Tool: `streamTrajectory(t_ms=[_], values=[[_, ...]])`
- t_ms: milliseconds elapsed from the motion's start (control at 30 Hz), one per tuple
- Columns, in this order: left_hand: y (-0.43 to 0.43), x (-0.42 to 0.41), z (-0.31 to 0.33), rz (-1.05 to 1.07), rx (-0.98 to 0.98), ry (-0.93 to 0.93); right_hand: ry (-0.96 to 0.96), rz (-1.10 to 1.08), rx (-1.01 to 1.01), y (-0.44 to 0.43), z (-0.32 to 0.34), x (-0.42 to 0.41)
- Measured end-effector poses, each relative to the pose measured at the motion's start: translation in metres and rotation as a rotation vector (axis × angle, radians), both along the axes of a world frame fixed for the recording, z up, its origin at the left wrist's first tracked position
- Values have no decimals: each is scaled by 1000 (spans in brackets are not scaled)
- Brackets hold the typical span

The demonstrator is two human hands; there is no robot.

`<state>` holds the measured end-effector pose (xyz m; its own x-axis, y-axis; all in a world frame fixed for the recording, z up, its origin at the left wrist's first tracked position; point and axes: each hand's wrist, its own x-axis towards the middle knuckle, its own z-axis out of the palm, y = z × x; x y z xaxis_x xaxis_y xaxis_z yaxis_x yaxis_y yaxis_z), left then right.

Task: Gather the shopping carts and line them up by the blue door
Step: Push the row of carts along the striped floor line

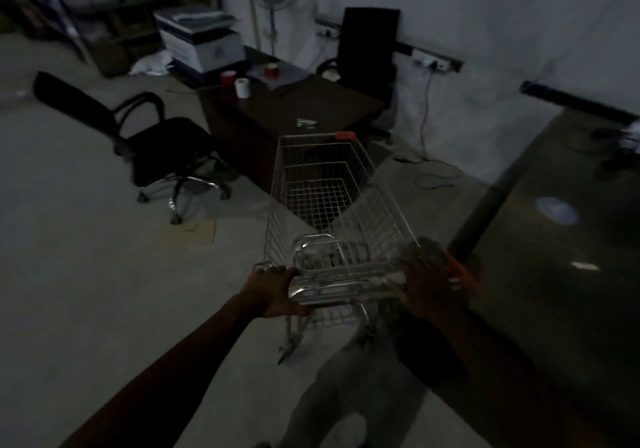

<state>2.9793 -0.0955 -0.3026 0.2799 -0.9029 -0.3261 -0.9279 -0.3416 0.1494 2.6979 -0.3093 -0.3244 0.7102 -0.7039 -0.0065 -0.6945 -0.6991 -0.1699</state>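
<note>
Both bare forearms reach forward from the bottom edge. The left hand point(277, 291) curls round the near-left end of the handle bar point(346, 286) of the shopping cart point(318, 198). The right hand point(431, 279) grips the other end, knuckles up, beside an orange end cap point(462, 271). From where I stand, the cart sits on the grey floor point(104, 274) straight ahead of the hands, its wire basket running away from them. Its front rim, with an orange corner piece point(346, 134), ends just beside a dark wooden desk point(311, 104). A black office chair point(166, 149) stands to the cart's left, well apart from it, and a glass-topped table point(571, 274) runs along its right. On the desk are a printer point(204, 42), red rolls point(228, 77) and a white roll point(242, 87). The room is dim, and the handle is smeared with blur, so single fingers are hard to make out. The cart's wheels are mostly hidden under the basket, and the person's legs show only faintly below.
</note>
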Motion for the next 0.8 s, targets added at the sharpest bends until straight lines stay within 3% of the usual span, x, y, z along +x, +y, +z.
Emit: streamTrajectory(t_ms=[233, 800], values=[[31, -5, 9, 107, 77, 25, -39, 179, 122, 7, -22, 23], [100, 1, 16, 423, 8, 58, 26, 436, 57, 24, 10, 120]])
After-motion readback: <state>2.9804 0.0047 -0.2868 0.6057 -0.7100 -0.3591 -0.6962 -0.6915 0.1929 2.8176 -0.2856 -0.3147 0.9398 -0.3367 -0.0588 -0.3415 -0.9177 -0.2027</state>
